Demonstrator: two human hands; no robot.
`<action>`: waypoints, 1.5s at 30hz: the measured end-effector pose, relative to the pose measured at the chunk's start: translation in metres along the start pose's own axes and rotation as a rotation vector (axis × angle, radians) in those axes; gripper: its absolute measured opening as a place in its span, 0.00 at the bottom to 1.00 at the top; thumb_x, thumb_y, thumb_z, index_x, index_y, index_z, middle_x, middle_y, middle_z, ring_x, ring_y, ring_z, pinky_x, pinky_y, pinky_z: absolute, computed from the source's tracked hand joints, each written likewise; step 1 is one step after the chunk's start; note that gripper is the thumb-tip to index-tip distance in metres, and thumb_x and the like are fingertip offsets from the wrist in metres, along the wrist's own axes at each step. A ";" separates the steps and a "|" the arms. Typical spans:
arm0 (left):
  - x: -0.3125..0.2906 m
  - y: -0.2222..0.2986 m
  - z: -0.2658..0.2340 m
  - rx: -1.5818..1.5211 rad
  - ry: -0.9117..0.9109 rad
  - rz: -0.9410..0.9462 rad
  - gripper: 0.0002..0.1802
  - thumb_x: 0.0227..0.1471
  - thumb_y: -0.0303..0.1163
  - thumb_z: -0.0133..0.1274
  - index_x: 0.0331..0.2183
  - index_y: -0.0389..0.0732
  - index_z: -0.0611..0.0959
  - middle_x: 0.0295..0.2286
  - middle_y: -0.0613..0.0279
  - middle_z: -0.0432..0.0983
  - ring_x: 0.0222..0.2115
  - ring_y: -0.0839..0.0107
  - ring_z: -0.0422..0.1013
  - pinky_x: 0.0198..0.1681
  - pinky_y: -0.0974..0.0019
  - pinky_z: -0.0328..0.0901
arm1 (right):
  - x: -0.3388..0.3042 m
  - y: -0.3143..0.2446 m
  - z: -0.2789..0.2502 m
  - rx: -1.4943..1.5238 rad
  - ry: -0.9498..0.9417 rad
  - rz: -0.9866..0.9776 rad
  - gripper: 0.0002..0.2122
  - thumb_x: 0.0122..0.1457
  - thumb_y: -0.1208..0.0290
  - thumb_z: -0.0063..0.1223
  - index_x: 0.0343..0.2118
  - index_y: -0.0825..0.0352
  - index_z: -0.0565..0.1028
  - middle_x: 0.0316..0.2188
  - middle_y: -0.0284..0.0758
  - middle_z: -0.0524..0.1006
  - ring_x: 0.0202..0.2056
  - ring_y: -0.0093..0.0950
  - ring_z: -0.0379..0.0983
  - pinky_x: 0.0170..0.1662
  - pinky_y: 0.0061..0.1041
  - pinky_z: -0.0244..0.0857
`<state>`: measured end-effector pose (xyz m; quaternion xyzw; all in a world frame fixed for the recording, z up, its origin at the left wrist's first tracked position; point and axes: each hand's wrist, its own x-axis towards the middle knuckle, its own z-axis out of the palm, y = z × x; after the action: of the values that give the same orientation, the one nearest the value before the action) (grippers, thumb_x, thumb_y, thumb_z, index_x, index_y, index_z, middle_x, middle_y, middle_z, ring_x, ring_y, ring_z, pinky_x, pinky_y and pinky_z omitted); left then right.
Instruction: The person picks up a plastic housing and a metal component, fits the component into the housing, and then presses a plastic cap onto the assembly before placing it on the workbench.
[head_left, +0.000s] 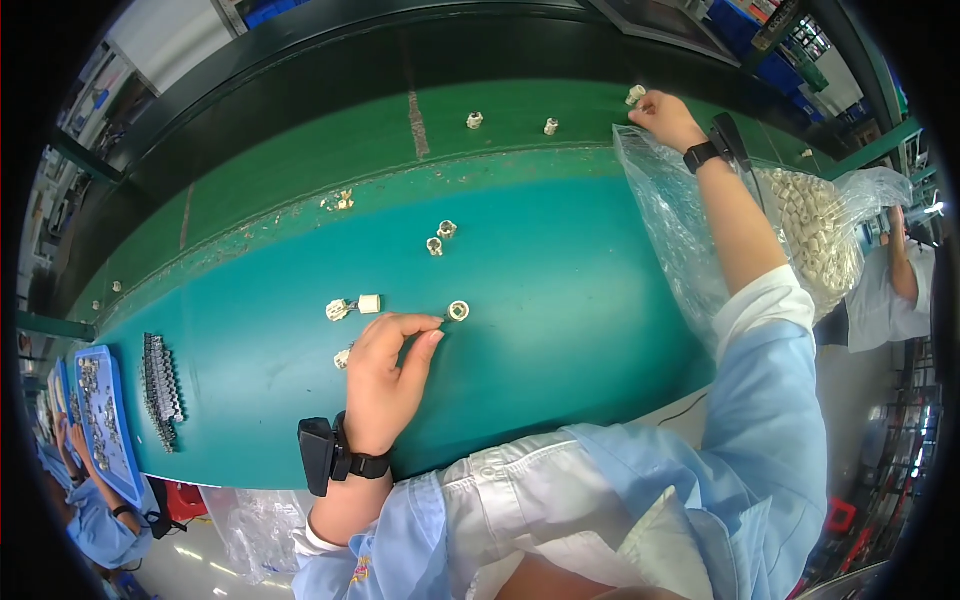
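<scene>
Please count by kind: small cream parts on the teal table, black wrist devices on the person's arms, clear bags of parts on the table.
Small cream parts: 6
Black wrist devices: 2
Clear bags of parts: 1
Total: 9
</scene>
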<state>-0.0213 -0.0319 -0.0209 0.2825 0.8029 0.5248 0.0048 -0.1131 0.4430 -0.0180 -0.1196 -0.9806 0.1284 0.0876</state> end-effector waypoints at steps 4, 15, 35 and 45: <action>-0.003 -0.001 -0.001 0.000 -0.003 0.010 0.05 0.41 0.23 0.52 0.27 0.37 0.76 0.24 0.59 0.73 0.25 0.64 0.69 0.29 0.68 0.62 | 0.002 -0.053 -0.009 0.218 -0.043 -0.156 0.12 0.46 0.68 0.52 0.34 0.68 0.71 0.23 0.36 0.73 0.27 0.26 0.70 0.31 0.22 0.62; 0.000 0.003 -0.003 -0.001 0.005 0.064 0.05 0.41 0.24 0.53 0.27 0.38 0.76 0.23 0.59 0.72 0.24 0.63 0.68 0.28 0.67 0.61 | -0.002 -0.119 0.027 0.017 -0.240 -0.219 0.15 0.46 0.62 0.53 0.34 0.68 0.70 0.24 0.39 0.73 0.26 0.31 0.70 0.30 0.27 0.63; -0.003 0.004 -0.018 0.021 0.106 0.146 0.04 0.42 0.23 0.53 0.27 0.37 0.76 0.24 0.60 0.73 0.24 0.68 0.68 0.27 0.71 0.61 | -0.056 -0.231 0.000 0.141 -0.397 -0.620 0.11 0.47 0.66 0.50 0.29 0.67 0.71 0.20 0.39 0.73 0.23 0.35 0.70 0.28 0.30 0.63; -0.003 0.001 -0.016 -0.080 0.223 0.094 0.05 0.43 0.25 0.52 0.27 0.37 0.76 0.24 0.60 0.73 0.24 0.69 0.68 0.27 0.71 0.61 | -0.123 -0.238 0.025 -0.018 -0.382 -0.631 0.12 0.45 0.66 0.53 0.30 0.66 0.68 0.19 0.39 0.71 0.25 0.36 0.69 0.28 0.31 0.61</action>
<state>-0.0232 -0.0472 -0.0140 0.2594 0.7626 0.5844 -0.0981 -0.0515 0.1821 0.0060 0.2142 -0.9690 0.1062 -0.0628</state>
